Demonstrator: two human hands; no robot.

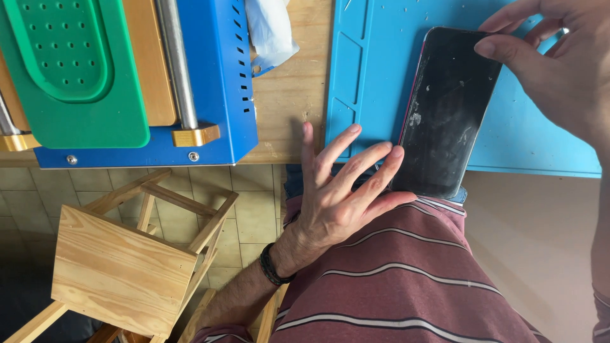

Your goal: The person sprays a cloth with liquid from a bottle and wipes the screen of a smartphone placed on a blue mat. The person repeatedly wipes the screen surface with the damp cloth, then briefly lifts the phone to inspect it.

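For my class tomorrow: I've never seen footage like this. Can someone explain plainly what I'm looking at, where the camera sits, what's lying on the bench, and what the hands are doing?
There is no robot here: a person works with two bare hands, and the one picture comes from a camera on their head, looking down. You see their striped shirt at the bottom. On the wooden bench lies a blue work mat, and on it a dark smartphone with a dusty, marked screen. The left hand touches the phone's near corner with its fingertips; the right hand pinches the far corner. Further left stands a blue machine with a green perforated pad. A wooden stool stands on the tiled floor below.
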